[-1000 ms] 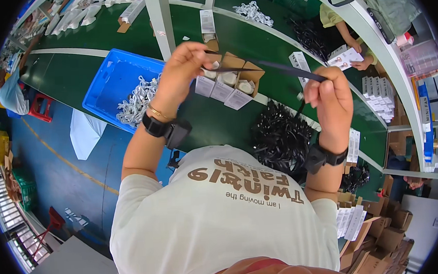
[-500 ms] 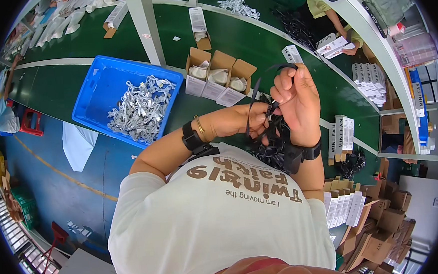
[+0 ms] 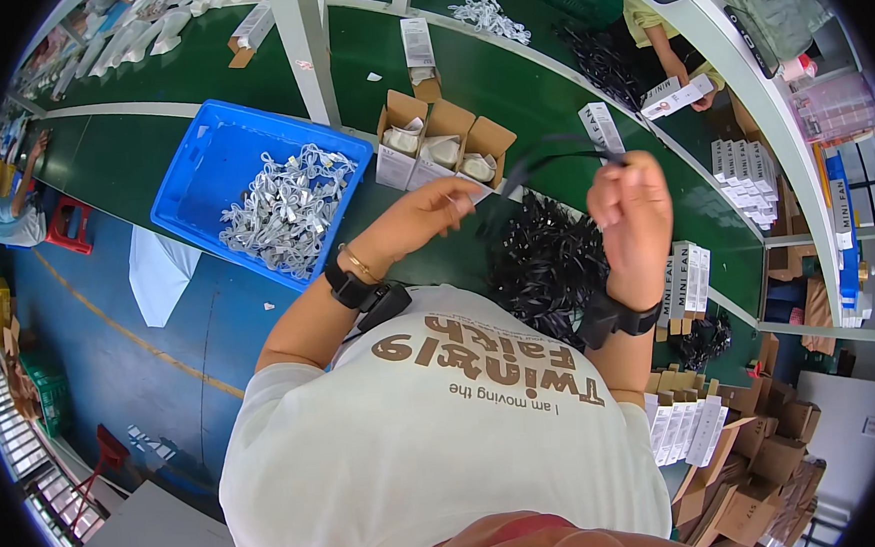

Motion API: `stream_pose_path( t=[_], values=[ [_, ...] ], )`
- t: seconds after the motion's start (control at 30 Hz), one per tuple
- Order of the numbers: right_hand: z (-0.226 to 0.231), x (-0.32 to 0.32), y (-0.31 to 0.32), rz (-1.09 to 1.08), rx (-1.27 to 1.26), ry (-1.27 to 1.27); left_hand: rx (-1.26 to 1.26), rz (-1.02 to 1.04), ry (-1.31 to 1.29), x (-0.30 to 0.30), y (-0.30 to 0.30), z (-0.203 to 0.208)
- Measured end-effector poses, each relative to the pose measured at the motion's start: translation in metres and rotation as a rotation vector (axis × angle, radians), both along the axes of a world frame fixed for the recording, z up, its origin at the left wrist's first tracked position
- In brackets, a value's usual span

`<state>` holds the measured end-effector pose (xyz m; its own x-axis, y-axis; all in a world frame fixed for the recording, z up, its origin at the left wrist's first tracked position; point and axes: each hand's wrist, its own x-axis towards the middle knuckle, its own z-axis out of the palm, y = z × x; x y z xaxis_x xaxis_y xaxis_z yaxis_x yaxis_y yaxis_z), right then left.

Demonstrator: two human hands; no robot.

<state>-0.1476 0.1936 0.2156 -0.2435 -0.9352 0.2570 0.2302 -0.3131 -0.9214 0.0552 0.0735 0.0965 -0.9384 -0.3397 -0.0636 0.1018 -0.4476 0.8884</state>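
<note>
The right hand (image 3: 634, 206) is pinched closed on a black strap (image 3: 607, 156), which loops out to the left, blurred, above the pile of straps (image 3: 547, 267). Half a second ago both hands were close together over that pile; now the left hand (image 3: 420, 217) has drawn away to the left, and the right has shifted slightly right and down, leaving more of the pile in sight. The left fingers are loosely curled; whether they hold anything, I cannot tell. The left forearm slants up and inward, its hand just in front of the open boxes (image 3: 392, 166). The right forearm stands nearly upright beside the pile, wrist bent, fingers curled in at the top. Left of the boxes, the blue bin (image 3: 184, 197) holds white cables (image 3: 284, 218). At upper right, a co-worker holds a white box (image 3: 679, 96).
</note>
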Motion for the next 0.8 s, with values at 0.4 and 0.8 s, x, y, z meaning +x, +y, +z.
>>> stream_pose_path(
  t=[0.4, 0.8],
  values=[
    [-0.023, 0.041, -0.012, -0.006, -0.184, 0.531, -0.461, 0.050, -0.011, 0.004, 0.009, 0.028],
    [-0.073, 0.022, 0.016, -0.118, 0.072, -0.075, -1.213, 0.532, -1.064, 0.102, -0.126, -0.151]
  ],
)
